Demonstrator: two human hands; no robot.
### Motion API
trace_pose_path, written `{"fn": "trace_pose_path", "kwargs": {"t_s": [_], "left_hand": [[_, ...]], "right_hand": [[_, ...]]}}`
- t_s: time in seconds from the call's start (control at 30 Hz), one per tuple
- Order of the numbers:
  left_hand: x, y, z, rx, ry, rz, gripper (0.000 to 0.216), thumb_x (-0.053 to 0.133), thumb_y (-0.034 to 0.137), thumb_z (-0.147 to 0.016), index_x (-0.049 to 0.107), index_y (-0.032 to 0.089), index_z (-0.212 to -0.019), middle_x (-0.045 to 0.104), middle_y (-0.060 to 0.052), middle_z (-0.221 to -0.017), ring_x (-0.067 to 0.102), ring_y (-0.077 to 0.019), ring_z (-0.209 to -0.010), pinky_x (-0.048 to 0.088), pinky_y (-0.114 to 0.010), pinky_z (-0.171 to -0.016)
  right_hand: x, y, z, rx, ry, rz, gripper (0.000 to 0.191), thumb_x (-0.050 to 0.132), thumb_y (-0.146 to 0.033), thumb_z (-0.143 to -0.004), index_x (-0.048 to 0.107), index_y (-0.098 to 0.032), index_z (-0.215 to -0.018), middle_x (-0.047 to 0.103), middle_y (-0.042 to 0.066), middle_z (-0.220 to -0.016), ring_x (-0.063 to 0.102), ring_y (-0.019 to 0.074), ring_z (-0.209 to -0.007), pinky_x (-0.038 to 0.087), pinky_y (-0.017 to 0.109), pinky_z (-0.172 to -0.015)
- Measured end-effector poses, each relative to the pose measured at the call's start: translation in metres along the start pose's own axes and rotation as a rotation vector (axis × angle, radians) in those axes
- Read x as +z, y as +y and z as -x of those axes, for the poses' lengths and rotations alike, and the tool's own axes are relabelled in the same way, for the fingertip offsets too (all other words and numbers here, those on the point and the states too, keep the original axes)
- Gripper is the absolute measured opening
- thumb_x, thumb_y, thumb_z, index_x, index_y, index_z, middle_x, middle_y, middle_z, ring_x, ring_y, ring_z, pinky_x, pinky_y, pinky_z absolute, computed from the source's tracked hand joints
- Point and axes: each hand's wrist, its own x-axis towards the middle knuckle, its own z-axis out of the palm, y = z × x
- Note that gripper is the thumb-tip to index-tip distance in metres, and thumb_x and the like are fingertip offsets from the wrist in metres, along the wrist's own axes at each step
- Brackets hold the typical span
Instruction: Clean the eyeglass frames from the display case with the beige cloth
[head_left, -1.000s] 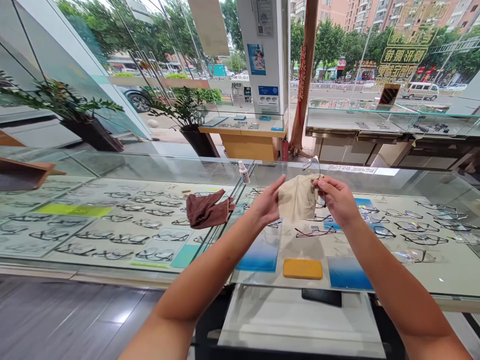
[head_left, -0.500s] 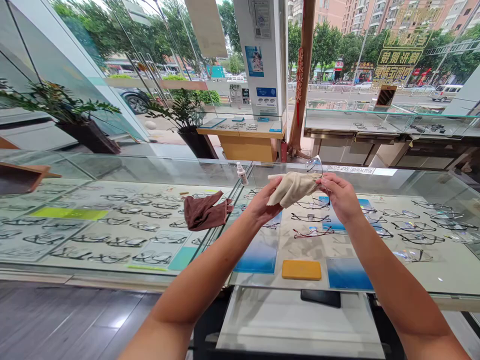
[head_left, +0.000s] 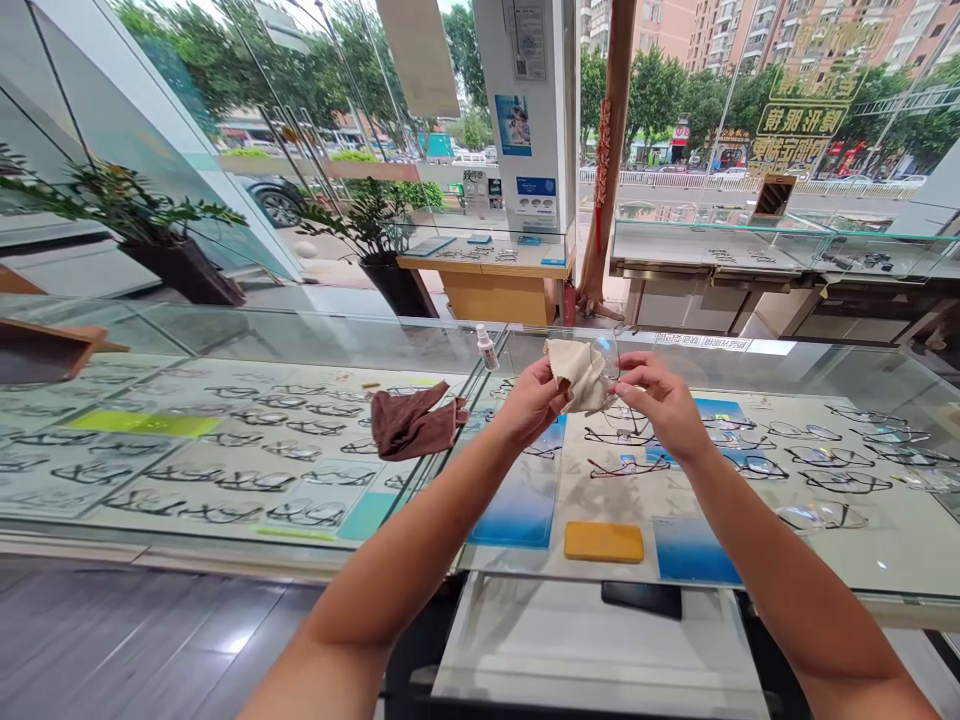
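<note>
A cream cleaning cloth [head_left: 576, 374] is bunched in my left hand [head_left: 534, 402], whose fingers are closed on it. Thin-framed eyeglasses [head_left: 611, 350] stick out past the cloth's right side; part of them is covered by it. My right hand [head_left: 664, 402] pinches the glasses by their frame at the lower right. Both hands are raised above the glass display counter [head_left: 525, 560]. To the left, a brown cloth [head_left: 412, 422] lies crumpled on the counter top, and a small white spray bottle [head_left: 486, 347] stands behind it.
Rows of eyeglasses [head_left: 255, 481] lie inside the counter on both sides. A yellow glasses case [head_left: 604, 541] is near the front edge, with a dark phone [head_left: 641, 598] in the open white drawer [head_left: 585, 650] below. Potted plants [head_left: 382, 255] stand beyond the counter.
My right hand and the eyeglasses have moved slightly left and down, closer to my left hand. The cream cloth is now more bunched around the glasses.
</note>
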Motion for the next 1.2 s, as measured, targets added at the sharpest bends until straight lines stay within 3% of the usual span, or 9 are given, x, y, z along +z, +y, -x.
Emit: {"fn": "trace_pose_path", "kwargs": {"t_s": [0.17,0.3,0.47,0.67,0.77,0.9,1.03,1.1,1.2], "left_hand": [[0.007,-0.005,0.001,0.037,0.039,-0.042,0.063,0.096,0.019,-0.045,0.069,0.016,-0.101,0.077,-0.006,-0.091,0.073,-0.0249,-0.095,0.056,-0.035,-0.086],[0.008,-0.009,0.002,0.046,0.079,-0.111,0.057,0.098,0.026,-0.046,0.069,0.016,-0.094,0.074,-0.001,-0.085,0.067,-0.0164,-0.078,0.050,-0.025,-0.070],[0.008,-0.009,0.004,0.034,0.064,-0.147,0.064,0.101,0.053,-0.044,0.071,0.013,-0.085,0.070,-0.001,-0.076,0.057,-0.0114,-0.065,0.044,-0.023,-0.061],[0.004,-0.010,0.003,0.084,0.010,-0.185,0.060,0.091,0.067,-0.060,0.067,0.014,-0.073,0.059,0.002,-0.063,0.045,-0.0074,-0.055,0.035,-0.022,-0.054],[0.001,-0.007,0.003,0.073,-0.039,-0.170,0.060,0.093,0.065,-0.057,0.065,0.014,-0.072,0.060,0.003,-0.063,0.048,-0.0082,-0.057,0.038,-0.022,-0.056],[0.002,0.001,0.007,-0.026,-0.154,-0.139,0.051,0.099,0.042,-0.055,0.070,0.015,-0.087,0.068,0.001,-0.074,0.057,-0.0110,-0.065,0.046,-0.023,-0.064],[0.002,0.006,0.011,-0.084,-0.171,-0.124,0.049,0.091,0.024,-0.057,0.070,0.017,-0.100,0.071,0.000,-0.082,0.061,-0.0130,-0.071,0.048,-0.023,-0.067],[0.000,0.006,0.011,-0.097,-0.203,-0.096,0.049,0.087,0.027,-0.056,0.070,0.016,-0.100,0.070,-0.002,-0.082,0.062,-0.0151,-0.073,0.049,-0.025,-0.068],[-0.003,0.006,0.010,-0.093,-0.254,-0.026,0.052,0.084,0.047,-0.059,0.070,0.015,-0.097,0.069,-0.004,-0.080,0.062,-0.0172,-0.071,0.049,-0.027,-0.065]], "right_hand": [[0.011,0.002,0.004,-0.017,-0.086,0.002,0.017,0.076,-0.038,-0.085,0.077,-0.024,-0.075,0.061,0.007,-0.115,0.058,0.0249,-0.118,0.038,0.045,-0.113],[0.018,0.006,0.006,0.006,-0.143,-0.024,0.016,0.075,-0.037,-0.082,0.074,-0.023,-0.076,0.056,0.006,-0.111,0.056,0.0238,-0.112,0.040,0.043,-0.107],[0.021,0.009,0.005,0.134,-0.191,-0.165,0.016,0.075,-0.034,-0.078,0.068,-0.021,-0.070,0.051,0.004,-0.104,0.054,0.0198,-0.096,0.043,0.036,-0.087],[0.022,0.008,0.006,0.237,-0.203,-0.353,0.019,0.079,-0.033,-0.074,0.068,-0.021,-0.066,0.050,0.002,-0.097,0.051,0.0174,-0.093,0.039,0.033,-0.088],[0.019,0.005,0.006,0.287,-0.194,-0.406,0.018,0.078,-0.034,-0.075,0.070,-0.021,-0.066,0.050,0.002,-0.093,0.050,0.0164,-0.089,0.040,0.033,-0.085],[0.015,0.005,0.003,0.342,-0.212,-0.449,0.021,0.079,-0.039,-0.073,0.075,-0.018,-0.069,0.052,0.003,-0.090,0.051,0.0163,-0.085,0.042,0.032,-0.080],[0.013,0.006,0.001,0.361,-0.203,-0.473,0.023,0.079,-0.040,-0.073,0.076,-0.018,-0.070,0.055,0.002,-0.089,0.050,0.0152,-0.083,0.043,0.031,-0.078],[0.014,0.007,0.001,0.362,-0.200,-0.476,0.022,0.079,-0.040,-0.074,0.076,-0.018,-0.070,0.055,0.002,-0.087,0.049,0.0147,-0.082,0.044,0.031,-0.078],[0.013,0.006,0.001,0.358,-0.192,-0.482,0.022,0.079,-0.040,-0.073,0.076,-0.018,-0.070,0.054,0.001,-0.085,0.050,0.0145,-0.082,0.044,0.031,-0.078]]}}
